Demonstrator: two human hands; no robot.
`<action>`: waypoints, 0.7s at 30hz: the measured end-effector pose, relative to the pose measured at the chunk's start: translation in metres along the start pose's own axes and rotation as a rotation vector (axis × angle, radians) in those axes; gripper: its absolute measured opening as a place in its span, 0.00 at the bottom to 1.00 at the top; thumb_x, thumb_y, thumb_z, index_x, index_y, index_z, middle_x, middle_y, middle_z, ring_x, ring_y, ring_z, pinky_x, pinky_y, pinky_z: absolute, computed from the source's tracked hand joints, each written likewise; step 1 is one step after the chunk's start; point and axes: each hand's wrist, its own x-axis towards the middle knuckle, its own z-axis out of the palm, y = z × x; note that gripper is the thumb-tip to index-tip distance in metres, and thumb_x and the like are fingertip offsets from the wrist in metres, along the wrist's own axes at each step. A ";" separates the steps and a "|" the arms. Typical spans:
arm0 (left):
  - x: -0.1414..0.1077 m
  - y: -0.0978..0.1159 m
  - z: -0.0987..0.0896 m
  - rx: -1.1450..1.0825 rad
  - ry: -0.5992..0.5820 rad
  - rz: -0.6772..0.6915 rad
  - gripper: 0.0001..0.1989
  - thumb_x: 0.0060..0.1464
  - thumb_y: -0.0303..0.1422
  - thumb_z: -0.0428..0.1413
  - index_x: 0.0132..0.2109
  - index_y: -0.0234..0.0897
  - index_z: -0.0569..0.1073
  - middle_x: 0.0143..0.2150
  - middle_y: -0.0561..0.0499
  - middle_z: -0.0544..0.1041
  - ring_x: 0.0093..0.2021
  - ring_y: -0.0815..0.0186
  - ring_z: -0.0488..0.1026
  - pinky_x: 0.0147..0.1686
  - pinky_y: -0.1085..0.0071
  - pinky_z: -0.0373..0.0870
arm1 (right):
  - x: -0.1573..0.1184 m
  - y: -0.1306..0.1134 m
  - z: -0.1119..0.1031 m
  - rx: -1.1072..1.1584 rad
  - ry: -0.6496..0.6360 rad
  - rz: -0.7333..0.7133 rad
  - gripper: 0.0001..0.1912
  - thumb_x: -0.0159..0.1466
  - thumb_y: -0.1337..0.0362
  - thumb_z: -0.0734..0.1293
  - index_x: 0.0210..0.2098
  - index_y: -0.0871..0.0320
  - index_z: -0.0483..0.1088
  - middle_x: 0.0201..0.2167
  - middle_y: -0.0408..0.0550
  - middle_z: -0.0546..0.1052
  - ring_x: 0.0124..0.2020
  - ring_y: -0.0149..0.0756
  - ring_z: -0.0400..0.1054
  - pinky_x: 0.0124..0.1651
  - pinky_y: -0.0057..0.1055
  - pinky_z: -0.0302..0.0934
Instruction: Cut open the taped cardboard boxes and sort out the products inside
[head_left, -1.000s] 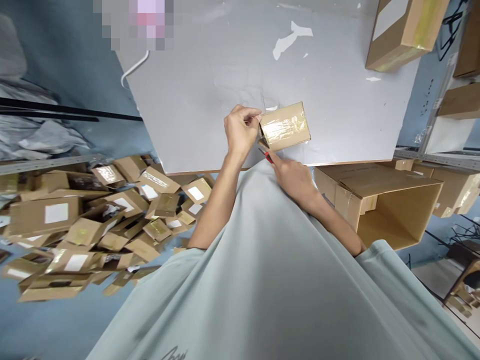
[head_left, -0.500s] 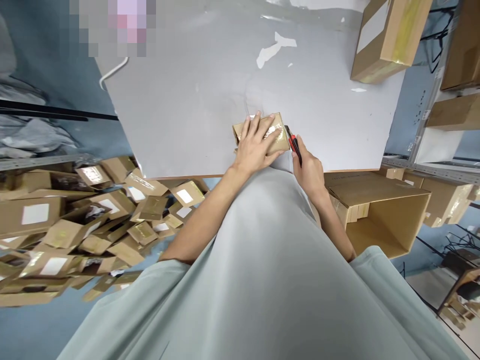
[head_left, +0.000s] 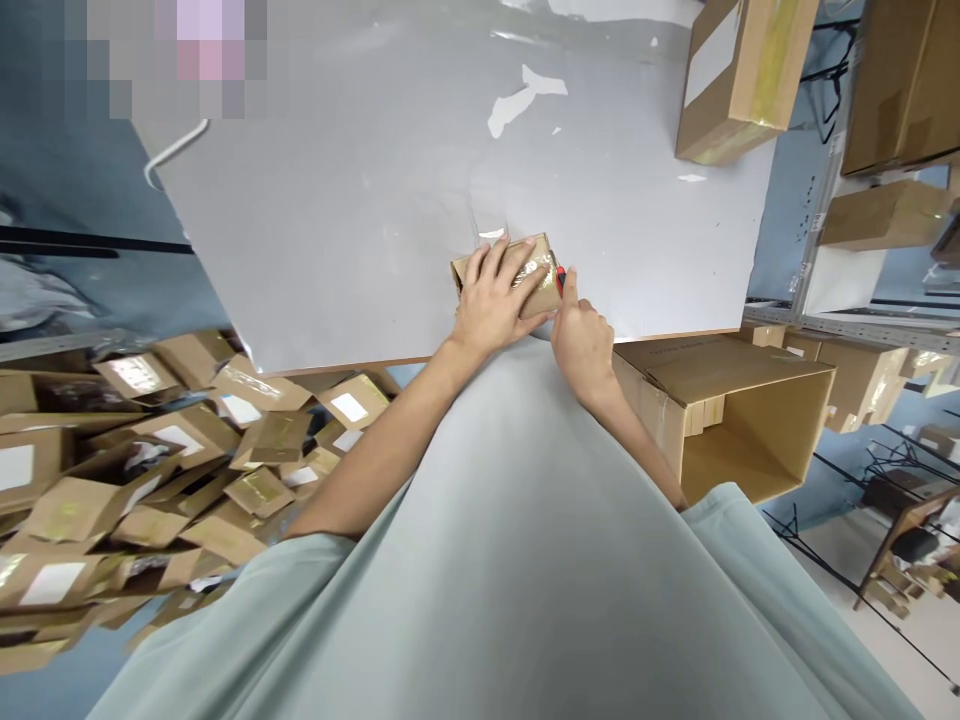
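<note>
A small cardboard box [head_left: 541, 297] with shiny clear tape lies on the white table [head_left: 322, 250], near its front edge. My left hand [head_left: 491, 300] rests flat on top of it, fingers spread. In my right hand [head_left: 583, 340] is a red and black box cutter [head_left: 561, 279], mostly covered by the fingers. My index finger stretches along the cutter, and its tip meets the right end of the box. Whether the blade is in the cardboard, I cannot tell.
A taller taped carton [head_left: 739, 90] stands at the table's back right. Below the right edge is a large open carton [head_left: 757, 440] holding small boxes. Many opened boxes [head_left: 255, 440] are heaped on the floor at left. A white cable [head_left: 176, 150] hangs over the left edge.
My right hand has moved in towards the box, bringing the cutter from beside it to its right end. The left hand stays on the box. The whole view has shifted slightly.
</note>
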 end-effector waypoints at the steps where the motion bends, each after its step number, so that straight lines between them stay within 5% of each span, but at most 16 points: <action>1: 0.000 -0.001 0.000 -0.007 0.001 0.004 0.34 0.63 0.53 0.68 0.72 0.53 0.78 0.84 0.45 0.66 0.86 0.35 0.55 0.84 0.33 0.46 | -0.002 -0.005 -0.002 -0.014 0.003 0.005 0.44 0.84 0.61 0.57 0.89 0.59 0.28 0.58 0.69 0.83 0.54 0.50 0.84 0.57 0.41 0.76; 13: -0.002 -0.003 0.004 -0.020 0.039 0.084 0.34 0.65 0.55 0.66 0.74 0.55 0.76 0.84 0.45 0.67 0.85 0.38 0.59 0.82 0.33 0.52 | -0.025 -0.023 -0.008 -0.065 0.009 0.120 0.42 0.82 0.72 0.54 0.89 0.57 0.32 0.57 0.67 0.84 0.55 0.47 0.85 0.55 0.35 0.77; 21: -0.001 -0.006 0.003 -0.047 0.040 0.110 0.31 0.67 0.58 0.63 0.71 0.56 0.77 0.84 0.46 0.67 0.85 0.39 0.58 0.82 0.34 0.50 | -0.019 -0.024 -0.002 0.010 0.055 0.127 0.42 0.83 0.68 0.52 0.90 0.54 0.30 0.59 0.66 0.83 0.55 0.50 0.84 0.58 0.42 0.77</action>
